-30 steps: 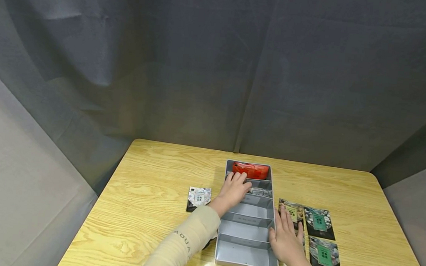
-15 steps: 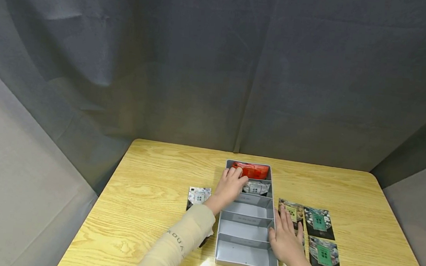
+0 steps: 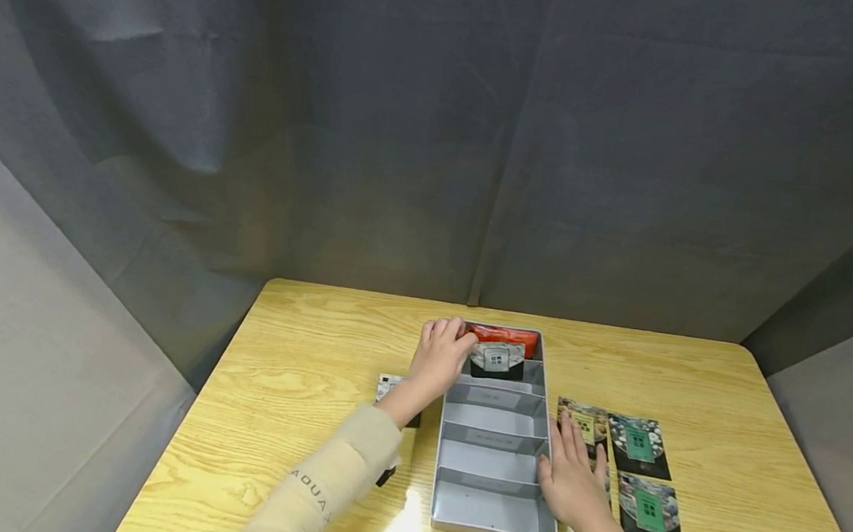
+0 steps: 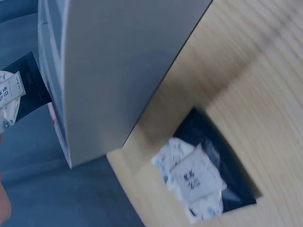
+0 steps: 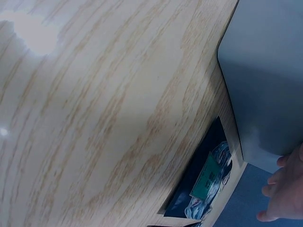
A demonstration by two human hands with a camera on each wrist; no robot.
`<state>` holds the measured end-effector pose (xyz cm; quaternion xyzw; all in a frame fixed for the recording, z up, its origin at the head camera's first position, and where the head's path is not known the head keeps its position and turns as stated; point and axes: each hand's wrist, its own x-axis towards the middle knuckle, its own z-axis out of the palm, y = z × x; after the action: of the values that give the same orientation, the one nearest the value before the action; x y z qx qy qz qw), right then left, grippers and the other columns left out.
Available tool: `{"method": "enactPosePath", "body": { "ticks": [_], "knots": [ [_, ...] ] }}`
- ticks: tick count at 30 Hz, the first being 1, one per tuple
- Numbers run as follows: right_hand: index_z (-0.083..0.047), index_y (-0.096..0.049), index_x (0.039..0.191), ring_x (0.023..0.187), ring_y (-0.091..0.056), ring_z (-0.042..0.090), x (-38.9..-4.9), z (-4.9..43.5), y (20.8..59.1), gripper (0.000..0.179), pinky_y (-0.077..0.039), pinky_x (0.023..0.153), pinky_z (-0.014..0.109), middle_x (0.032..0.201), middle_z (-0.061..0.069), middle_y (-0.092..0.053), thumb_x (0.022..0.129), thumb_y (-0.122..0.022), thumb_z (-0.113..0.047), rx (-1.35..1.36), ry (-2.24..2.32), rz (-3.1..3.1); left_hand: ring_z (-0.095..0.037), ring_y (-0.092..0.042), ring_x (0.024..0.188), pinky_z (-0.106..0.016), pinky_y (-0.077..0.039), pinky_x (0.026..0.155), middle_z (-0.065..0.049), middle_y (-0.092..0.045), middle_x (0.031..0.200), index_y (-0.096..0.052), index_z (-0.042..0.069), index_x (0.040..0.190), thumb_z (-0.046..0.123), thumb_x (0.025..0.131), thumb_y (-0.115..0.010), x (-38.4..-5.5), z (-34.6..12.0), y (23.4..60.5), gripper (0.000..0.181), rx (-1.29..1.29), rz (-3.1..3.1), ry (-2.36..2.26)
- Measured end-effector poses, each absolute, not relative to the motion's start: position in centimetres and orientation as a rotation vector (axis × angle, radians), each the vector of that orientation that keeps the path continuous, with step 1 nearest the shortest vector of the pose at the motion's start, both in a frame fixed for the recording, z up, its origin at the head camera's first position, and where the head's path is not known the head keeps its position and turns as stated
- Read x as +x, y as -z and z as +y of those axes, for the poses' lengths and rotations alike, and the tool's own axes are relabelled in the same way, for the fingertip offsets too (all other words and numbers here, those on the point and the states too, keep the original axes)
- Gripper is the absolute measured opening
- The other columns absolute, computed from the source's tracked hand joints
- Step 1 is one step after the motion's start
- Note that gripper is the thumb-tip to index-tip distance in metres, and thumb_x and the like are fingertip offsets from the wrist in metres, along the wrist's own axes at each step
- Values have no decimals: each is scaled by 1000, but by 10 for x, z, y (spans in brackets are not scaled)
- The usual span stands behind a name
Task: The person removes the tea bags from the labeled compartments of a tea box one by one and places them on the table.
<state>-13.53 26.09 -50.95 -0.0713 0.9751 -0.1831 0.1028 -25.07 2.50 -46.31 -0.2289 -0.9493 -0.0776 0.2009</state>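
Note:
My left hand [image 3: 440, 355] pinches the left edge of a small sachet [image 3: 497, 361] with a pale patterned top and a black bottom. The sachet hangs over the second compartment from the far end of a grey divided tray [image 3: 491, 512]. In the left wrist view, the same sachet [image 4: 35, 85] stands beyond the tray's wall. A red packet [image 3: 513, 337] lies in the farthest compartment. My right hand [image 3: 575, 478] rests along the tray's right side with its fingers extended. That hand partly covers a yellow-labelled sachet [image 3: 585, 426].
Two green-labelled sachets [image 3: 640, 446] lie right of the tray. Left of it, a white-and-black sachet [image 4: 194, 179] lies on the wooden table [image 3: 300, 348]. Another dark-cornered one [image 3: 386, 474] is mostly hidden by the sleeve. A grey curtain hangs behind the table.
My left hand has moved left and slightly away from me. The sachet, earlier inside the second compartment, has come up out of it. My right hand has stayed still.

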Motion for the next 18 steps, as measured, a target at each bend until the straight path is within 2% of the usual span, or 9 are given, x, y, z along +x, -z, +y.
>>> {"method": "enactPosePath", "body": {
  "ticks": [9,18],
  "knots": [
    [1,-17,145,136,-6,40,-135,258,510,59,2,100,65,151,21,-5,95,-36,-26,-214,546,2866,-17,-36,84,-36,-32,85,2,-41,90,-60,20,88,28,90,-51,-246,-24,453,13,-568,-2637,390],
    [0,-15,145,136,-5,40,-136,259,508,60,3,100,65,151,21,-5,95,-35,-26,-209,551,2849,-20,-35,85,-39,-30,83,0,-40,88,-60,16,86,23,89,-52,-237,-71,462,11,-458,-2622,555]
  ]
}}
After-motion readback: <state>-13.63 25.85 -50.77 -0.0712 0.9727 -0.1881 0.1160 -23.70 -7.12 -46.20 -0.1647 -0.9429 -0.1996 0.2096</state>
